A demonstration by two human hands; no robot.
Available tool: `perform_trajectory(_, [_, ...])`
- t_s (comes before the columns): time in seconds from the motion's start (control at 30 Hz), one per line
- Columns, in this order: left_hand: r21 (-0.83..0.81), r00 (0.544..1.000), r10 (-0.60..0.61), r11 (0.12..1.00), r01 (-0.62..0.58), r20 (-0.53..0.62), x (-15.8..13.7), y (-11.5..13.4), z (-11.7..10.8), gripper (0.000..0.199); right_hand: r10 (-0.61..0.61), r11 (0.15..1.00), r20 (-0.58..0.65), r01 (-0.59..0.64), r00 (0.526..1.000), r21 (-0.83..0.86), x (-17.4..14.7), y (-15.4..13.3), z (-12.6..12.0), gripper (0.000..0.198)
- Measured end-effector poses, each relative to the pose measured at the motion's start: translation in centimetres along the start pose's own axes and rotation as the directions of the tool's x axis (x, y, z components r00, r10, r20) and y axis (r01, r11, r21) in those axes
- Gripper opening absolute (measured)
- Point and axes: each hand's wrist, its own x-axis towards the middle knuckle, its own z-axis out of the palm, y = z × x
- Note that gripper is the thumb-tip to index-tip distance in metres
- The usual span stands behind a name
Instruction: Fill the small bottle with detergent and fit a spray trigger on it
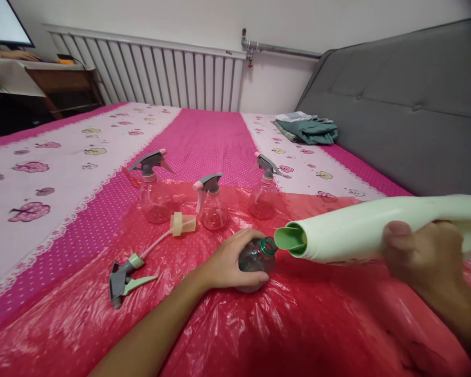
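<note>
2 grips: left grip [233,262] wrapped round the bottle [255,262], thumb on its near side, fingers over its far side; right grip [424,256], blurred, curled round the jug [349,230].
Bottle: on the red sheet [298,324], just off the middle of the view toward 5 o'clock; dark and see-through, green neck, mouth uncapped. It is the centre of the clock below.
Jug: pale green, at 3 o'clock, held on its side above the sheet.
Spout [288,238]: brighter green, pointing to 9 o'clock, right at the bottle's mouth; whether the 2 touch, I cannot tell.
Sprays: 3 clear bottles upright on the sheet, with grey-and-pink heads: left spray [157,204] at 10 o'clock, middle spray [214,213] between 10 and 11, right spray [262,199] at 12.
Loose head [120,283]: grey and green, lying between 8 and 9 o'clock, its tube running up to the yellow cup [183,224].
Bed [212,131]: pink patterned cover under the sheet; folded clothes [308,131] at 1 o'clock, grey headboard [396,99] between 1 and 2.
Wall side: white radiator [149,68] at 11 o'clock; table [8,68] at 10, with a screen [3,23] and another person's hand [21,55].
</note>
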Motion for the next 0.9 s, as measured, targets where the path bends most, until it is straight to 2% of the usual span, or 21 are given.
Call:
perform_trajectory(0.13, [-0.005,1.0,0.003,1.0,-0.003,-0.001,0.0,-0.02,0.07,0.058,-0.076,0.997,-0.057,0.075,0.996,-0.011,0.01,0.27,0.17,0.088])
perform_trajectory(0.33, [-0.017,1.0,-0.026,1.0,0.026,0.002,-0.01,-0.07,0.17,0.058,-0.143,0.989,-0.08,0.14,0.987,-0.036,0.37,0.55,0.08,0.086])
perform_trajectory(0.77, [-0.024,0.996,-0.088,0.996,0.088,0.009,0.02,0.37,0.11,0.061,-0.16,0.986,-0.136,0.153,0.978,-0.06,0.53,0.55,0.1,0.076])
perform_trajectory(0.9, [-0.032,0.996,-0.092,0.995,0.092,0.01,0.06,0.44,0.11,0.062,-0.167,0.986,-0.129,0.162,0.977,-0.049,0.5,0.58,0.0,0.078])
